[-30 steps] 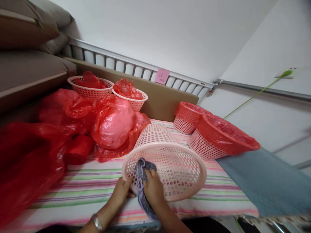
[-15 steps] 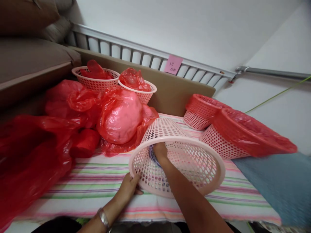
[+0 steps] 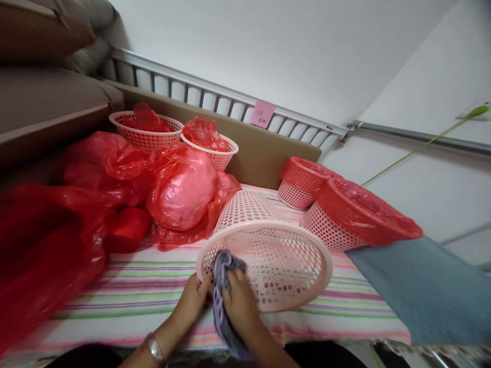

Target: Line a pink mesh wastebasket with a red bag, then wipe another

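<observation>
As the head view shows, the left hand (image 3: 194, 295) is clamped on the pink basket (image 3: 276, 255) at eight o'clock of its rim, while the right hand (image 3: 240, 301) clutches a grey-purple rag (image 3: 220, 301) there. The basket lies tipped over on a striped sheet (image 3: 146, 283), red bags (image 3: 186, 191) at its ten o'clock, red-lined baskets (image 3: 333, 230) at two.

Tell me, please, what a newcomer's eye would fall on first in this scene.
The eye would probably fall first on the shiny red plastic heaped at the left. Next might come the pale pink basket lying on its side in the centre, the left hand at its rim and the right hand holding a grey-purple rag there. A pink note on the white slatted rail behind could also stand out.
</observation>
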The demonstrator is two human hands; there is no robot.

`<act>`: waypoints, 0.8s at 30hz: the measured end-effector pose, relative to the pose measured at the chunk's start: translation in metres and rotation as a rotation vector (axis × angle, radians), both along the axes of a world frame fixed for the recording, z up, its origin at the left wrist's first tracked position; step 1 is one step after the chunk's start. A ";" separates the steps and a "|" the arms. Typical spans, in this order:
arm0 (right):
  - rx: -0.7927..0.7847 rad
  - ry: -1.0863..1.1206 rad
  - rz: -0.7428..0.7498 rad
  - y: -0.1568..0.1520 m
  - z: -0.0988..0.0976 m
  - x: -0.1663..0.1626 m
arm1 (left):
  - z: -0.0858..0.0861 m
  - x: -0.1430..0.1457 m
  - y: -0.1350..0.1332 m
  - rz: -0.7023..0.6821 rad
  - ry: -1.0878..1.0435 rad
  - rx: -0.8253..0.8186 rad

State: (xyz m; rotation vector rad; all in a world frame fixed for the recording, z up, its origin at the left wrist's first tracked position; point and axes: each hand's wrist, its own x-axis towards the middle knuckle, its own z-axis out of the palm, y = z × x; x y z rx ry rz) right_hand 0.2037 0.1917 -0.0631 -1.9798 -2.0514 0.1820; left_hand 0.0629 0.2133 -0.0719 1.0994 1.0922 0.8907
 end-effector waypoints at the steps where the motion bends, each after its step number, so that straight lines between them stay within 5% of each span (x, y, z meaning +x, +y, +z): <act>1: -0.004 0.008 0.025 -0.017 -0.002 -0.003 | -0.001 0.001 -0.001 0.007 -0.005 0.008; 5: -0.020 0.008 -0.019 -0.029 -0.001 -0.003 | -0.004 0.005 -0.005 0.024 -0.001 -0.009; 11: 0.004 -0.063 -0.261 0.070 0.002 0.009 | -0.009 0.010 -0.002 0.018 0.022 -0.094; 16: 0.012 -0.027 -0.297 0.145 0.000 0.024 | -0.013 0.009 -0.002 0.012 0.017 -0.120; 24: 0.004 -0.016 -0.274 0.168 -0.006 0.035 | 0.002 -0.009 0.015 -0.019 0.058 -0.084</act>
